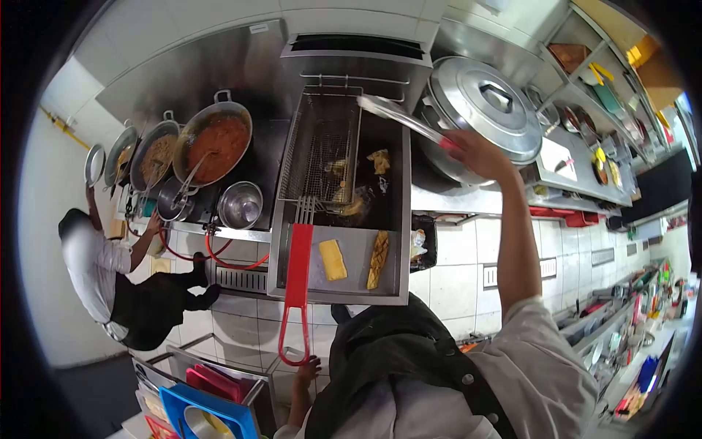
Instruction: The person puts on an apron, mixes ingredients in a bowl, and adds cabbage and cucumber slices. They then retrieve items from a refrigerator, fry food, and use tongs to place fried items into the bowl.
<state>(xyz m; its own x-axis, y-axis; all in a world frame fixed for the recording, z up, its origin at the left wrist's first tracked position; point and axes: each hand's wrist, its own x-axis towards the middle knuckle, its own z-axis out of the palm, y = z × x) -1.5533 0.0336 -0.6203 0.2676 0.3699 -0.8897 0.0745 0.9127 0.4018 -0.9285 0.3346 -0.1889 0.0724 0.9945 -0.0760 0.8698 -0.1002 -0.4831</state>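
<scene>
My right hand (468, 155) is closed on red-handled metal tongs (402, 117), whose tips reach over the upper right corner of the fry basket (322, 150). The basket rests in the fryer's left half, its red handle (299, 267) pointing toward me. In the dark oil right of the basket lie a browned piece (379, 162) and another piece (356, 206). On the metal shelf in front sit a pale yellow block (333, 260) and a golden-brown strip (378, 260). Down by my side, near the handle's loop, is my left hand (310, 369), its fingers partly visible and apparently holding nothing.
A co-worker (110, 278) stands at the left beside several pans, including one of red sauce (219, 146). A steel bowl (240, 205) sits on the stove. Right of the fryer is a large lidded pot (482, 102). A blue tray (205, 413) stands lower left.
</scene>
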